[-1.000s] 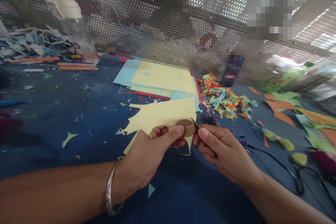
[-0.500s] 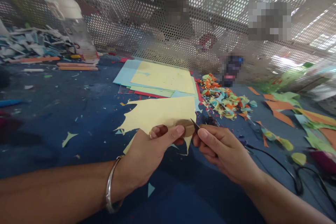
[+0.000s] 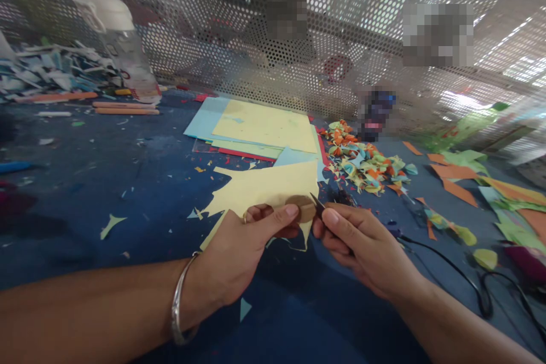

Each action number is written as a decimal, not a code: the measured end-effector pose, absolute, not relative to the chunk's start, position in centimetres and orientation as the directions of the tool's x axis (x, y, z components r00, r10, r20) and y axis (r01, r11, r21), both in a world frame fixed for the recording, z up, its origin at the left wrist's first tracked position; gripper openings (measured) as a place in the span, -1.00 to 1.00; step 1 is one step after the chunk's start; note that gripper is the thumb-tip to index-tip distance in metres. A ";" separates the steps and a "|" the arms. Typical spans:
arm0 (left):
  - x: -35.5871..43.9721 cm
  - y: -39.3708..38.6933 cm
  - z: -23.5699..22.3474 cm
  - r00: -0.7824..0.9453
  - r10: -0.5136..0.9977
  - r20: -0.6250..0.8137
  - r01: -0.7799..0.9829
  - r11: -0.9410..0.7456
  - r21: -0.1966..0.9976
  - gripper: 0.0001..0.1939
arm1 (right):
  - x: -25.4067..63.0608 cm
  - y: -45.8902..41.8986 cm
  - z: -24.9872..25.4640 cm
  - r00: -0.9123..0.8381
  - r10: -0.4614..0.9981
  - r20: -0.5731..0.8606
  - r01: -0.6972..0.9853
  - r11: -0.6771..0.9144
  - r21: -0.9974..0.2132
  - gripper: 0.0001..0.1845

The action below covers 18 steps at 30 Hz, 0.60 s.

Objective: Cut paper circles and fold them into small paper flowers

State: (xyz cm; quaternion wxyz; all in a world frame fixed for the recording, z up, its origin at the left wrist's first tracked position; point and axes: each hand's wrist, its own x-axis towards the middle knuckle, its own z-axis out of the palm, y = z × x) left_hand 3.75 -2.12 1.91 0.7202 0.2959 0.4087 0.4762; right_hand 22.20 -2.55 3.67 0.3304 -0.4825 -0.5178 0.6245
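Note:
My left hand [image 3: 241, 250], with a bangle on its wrist, pinches a round brown disc [image 3: 301, 208] against a pale yellow paper sheet [image 3: 264, 185]. The sheet's left edge is ragged with curved cut-outs, and a narrow strip of it hangs below the disc. Closed around a small dark pointed blade [image 3: 316, 202] is my right hand [image 3: 356, 239]; the fingers hide its handle, so I cannot tell its full kind. The blade's tip meets the disc's right edge.
Behind lies a stack of coloured paper [image 3: 264, 125]. A heap of small paper cuttings [image 3: 367, 162] sits to its right, near a phone [image 3: 377, 114]. A bottle [image 3: 128, 51] and pencils [image 3: 127, 109] stand and lie at far left. A black cable [image 3: 447, 264] runs at right.
The yellow sheet's left side has turned slightly and moved right, uncovering scraps on the table. Both hands stay in nearly the same place, with the disc and blade still held.

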 end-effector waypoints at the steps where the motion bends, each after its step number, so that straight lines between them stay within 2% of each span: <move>1: 3.7 -2.1 1.9 0.218 0.927 -0.306 -0.452 0.373 0.810 -0.75 | 22.2 -2.6 3.7 -0.313 0.913 -0.261 0.093 -0.244 -0.965 -0.51; 13: 3.8 -2.2 2.2 0.226 0.932 -0.284 -0.456 0.359 0.814 -0.80 | 22.2 -2.5 3.8 -0.310 0.910 -0.276 0.120 -0.251 -0.961 -0.49; 18: 3.6 -1.8 1.7 0.206 0.947 -0.244 -0.400 0.310 0.862 -0.78 | 22.3 -2.5 4.2 -0.305 0.914 -0.269 0.150 -0.233 -0.961 -0.49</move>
